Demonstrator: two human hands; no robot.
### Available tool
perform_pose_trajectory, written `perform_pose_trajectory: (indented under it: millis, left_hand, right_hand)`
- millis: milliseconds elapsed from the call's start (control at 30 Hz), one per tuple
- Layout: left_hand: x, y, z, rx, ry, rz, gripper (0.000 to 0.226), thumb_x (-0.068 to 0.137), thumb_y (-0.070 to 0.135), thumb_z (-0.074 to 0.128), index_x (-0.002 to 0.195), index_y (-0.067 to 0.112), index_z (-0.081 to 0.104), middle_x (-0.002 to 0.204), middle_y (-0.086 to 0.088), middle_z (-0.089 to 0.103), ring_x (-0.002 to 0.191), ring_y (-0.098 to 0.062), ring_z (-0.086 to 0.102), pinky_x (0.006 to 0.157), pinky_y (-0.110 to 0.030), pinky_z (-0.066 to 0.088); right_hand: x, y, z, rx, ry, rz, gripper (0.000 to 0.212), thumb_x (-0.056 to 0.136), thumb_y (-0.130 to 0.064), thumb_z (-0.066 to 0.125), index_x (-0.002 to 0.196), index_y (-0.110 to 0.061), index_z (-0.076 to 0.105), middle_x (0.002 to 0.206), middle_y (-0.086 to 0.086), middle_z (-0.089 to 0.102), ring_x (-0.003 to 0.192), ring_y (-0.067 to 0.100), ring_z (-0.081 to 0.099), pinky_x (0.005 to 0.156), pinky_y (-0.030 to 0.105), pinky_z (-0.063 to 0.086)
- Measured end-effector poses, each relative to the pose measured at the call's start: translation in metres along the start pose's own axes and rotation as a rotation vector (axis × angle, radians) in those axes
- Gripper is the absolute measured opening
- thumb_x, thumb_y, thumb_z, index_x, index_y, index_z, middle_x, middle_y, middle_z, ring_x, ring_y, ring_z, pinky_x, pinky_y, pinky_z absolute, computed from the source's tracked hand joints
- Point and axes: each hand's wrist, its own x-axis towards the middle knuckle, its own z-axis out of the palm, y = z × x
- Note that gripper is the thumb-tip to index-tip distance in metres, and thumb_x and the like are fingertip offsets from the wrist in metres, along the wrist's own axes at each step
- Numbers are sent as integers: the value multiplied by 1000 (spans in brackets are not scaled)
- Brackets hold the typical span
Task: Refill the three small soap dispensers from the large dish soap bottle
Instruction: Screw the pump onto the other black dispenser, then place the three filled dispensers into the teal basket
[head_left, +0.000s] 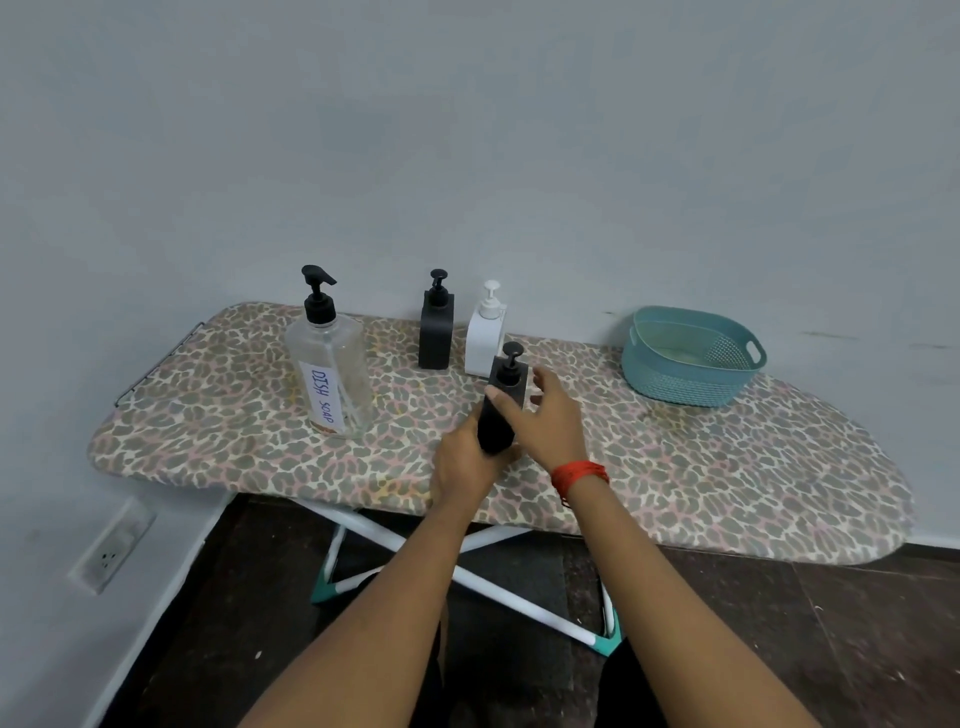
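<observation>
gripping the lower body of one tilted dispenser (494, 428), the left hand (465, 465) has it over the middle of the board (727, 467), nearer the near edge than the far one; whether its base rests on the cover is hidden by the hand. its long axis leans up and away, base toward the person, pump (511, 351) on top toward the far edge. the right hand (550, 421) sits just right of the upper body, fingers loosely spread and holding nothing, with its thumb (501, 400) lying against the dispenser's side below the pump. so the pump is up and slightly left of the right hand's fingers, and that hand is plainly the nearer one. the step in hand looks like getting the pump off, which would ask the right hand to close round the collar and twist while the left stops the body turning. the soap bottle (332, 374) stands upright toward the left end, well apart from both hands. a black dispenser (436, 332) and a white dispenser (484, 338) stand side by side along the far edge, pumps on. a basket (685, 379) sits toward the right end.
</observation>
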Motion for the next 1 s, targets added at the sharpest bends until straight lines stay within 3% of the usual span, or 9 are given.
perform_pose_trajectory:
  millis: [67,167,267,400,500,600,733,867,1000]
  left_hand:
    - [0,0,0,5,6,14,59,75,37,84,127,21,63,101,-2,75,91,-23,71,78,-45,59]
    - [1,-1,0,22,2,9,56,77,29,84,128,20,62,103,-3,74,93,-23,70,80,-45,59]
    - [3,-1,1,23,-9,-1,59,76,29,86,129,18,62,108,-4,73,98,-24,70,84,-44,58]
    - [3,-4,-1,-18,-46,42,67,79,22,83,140,19,56,118,-5,72,107,-24,68,91,-42,57]
    - [0,-12,-1,14,-75,91,77,81,18,80,150,22,47,124,-5,70,111,-22,67,94,-40,56]
    - [4,-12,6,183,-122,129,75,88,29,73,154,20,39,146,-5,57,130,-23,56,107,-40,48]
    - [26,5,28,310,-216,169,86,93,45,68,159,9,27,165,-10,29,153,-23,27,125,-38,24]
    - [41,6,54,566,-266,189,90,96,68,44,162,12,16,170,-7,15,158,-24,9,129,-41,4]
    - [45,-4,65,654,-246,198,89,96,72,31,162,16,13,171,-2,10,158,-22,5,128,-41,-1]
  right_hand:
    - [9,-9,6,-1,-25,35,70,78,-52,75,133,-18,47,119,-4,60,86,4,54,71,14,41]
    - [32,-20,6,-63,-153,152,74,79,-43,75,140,-17,43,129,4,60,111,23,60,87,31,50]
    - [44,-29,6,-118,-223,198,54,78,-39,74,124,-19,55,112,3,63,103,25,62,83,39,57]
    - [46,-31,2,-172,-178,137,33,74,-37,76,99,-23,59,84,-8,60,89,20,64,59,22,45]
    - [48,-28,-15,-178,-105,109,34,70,-38,77,93,-22,58,80,-9,59,78,15,61,53,19,39]
    - [57,-26,-41,-206,-22,76,30,69,-41,76,82,-20,60,74,-9,60,67,8,59,49,21,40]
    - [79,-27,-91,-193,137,31,30,70,-43,75,85,-23,60,70,-15,54,62,-3,49,47,14,34]
    - [115,-23,-149,-236,213,38,38,71,-41,77,95,-20,58,84,-3,58,72,16,56,62,25,46]
    - [152,-7,-195,-302,237,91,43,71,-37,76,107,-19,63,94,1,63,80,21,59,68,26,46]
